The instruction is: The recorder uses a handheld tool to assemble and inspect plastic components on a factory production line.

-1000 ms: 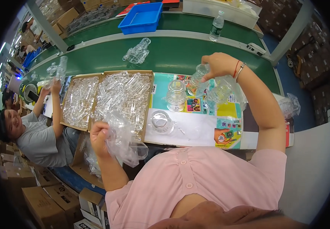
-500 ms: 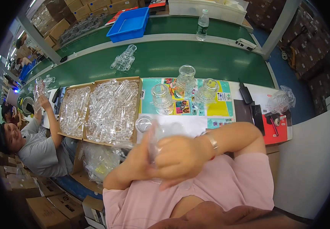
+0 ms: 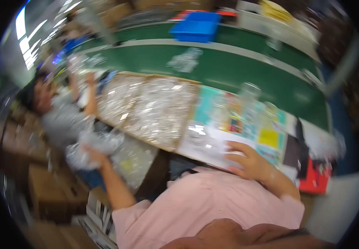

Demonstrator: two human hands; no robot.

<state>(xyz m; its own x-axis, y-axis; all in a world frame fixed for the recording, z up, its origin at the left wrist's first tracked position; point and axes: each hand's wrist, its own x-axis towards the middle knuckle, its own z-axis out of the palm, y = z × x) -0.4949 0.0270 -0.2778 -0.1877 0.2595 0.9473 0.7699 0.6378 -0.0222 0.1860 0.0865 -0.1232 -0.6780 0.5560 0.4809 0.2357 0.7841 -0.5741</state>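
Observation:
My left hand (image 3: 94,157) is stretched far to the left with clear plastic bags (image 3: 77,153) bunched in its fingers. Blur hides the grip's detail. Below the tabletop, beside that forearm, a carton holds more clear plastic bags (image 3: 136,159). My right hand (image 3: 248,161) rests with spread fingers by the near edge of a white sheet (image 3: 216,139), holding nothing. Beyond it, three clear glass-like vessels (image 3: 250,93) stand on a colourful printed sheet (image 3: 239,126). Two shallow cartons of small clear pieces (image 3: 160,112) lie left of the sheet.
A co-worker in a grey shirt (image 3: 65,116) sits at the left, arms raised around clear pieces. More clear pieces (image 3: 185,60) lie on the green table (image 3: 225,66). A blue tray (image 3: 196,27) is behind. Dark items and a red sheet (image 3: 314,176) lie at right; boxes (image 3: 57,186) stand lower left.
My hands, together in front of my chest around something clear, have parted. The left has swung out to the plastic bags; the right has opened by the white sheet. The view has turned left.

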